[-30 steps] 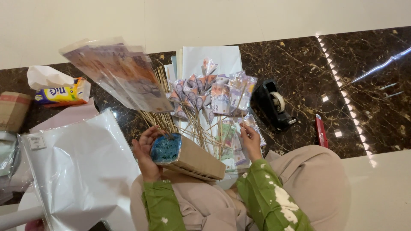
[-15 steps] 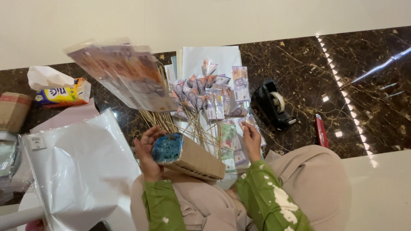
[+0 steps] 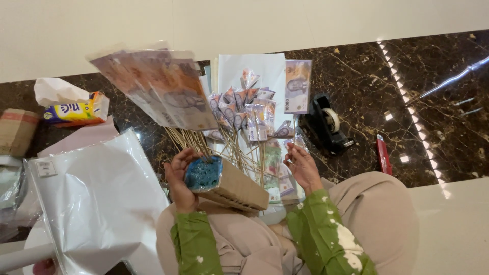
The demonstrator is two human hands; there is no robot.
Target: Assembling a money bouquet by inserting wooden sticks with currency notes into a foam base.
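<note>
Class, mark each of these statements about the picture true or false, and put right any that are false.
1. The left hand holds a block with sticks pushed into it. True.
2. The right hand grips the tape dispenser. False: it holds a stick topped with a banknote; the dispenser sits apart on the dark floor.
3. A tissue box lies to the far left. True.
4. The red cutter lies on the person's lap. False: it lies on the floor.
</note>
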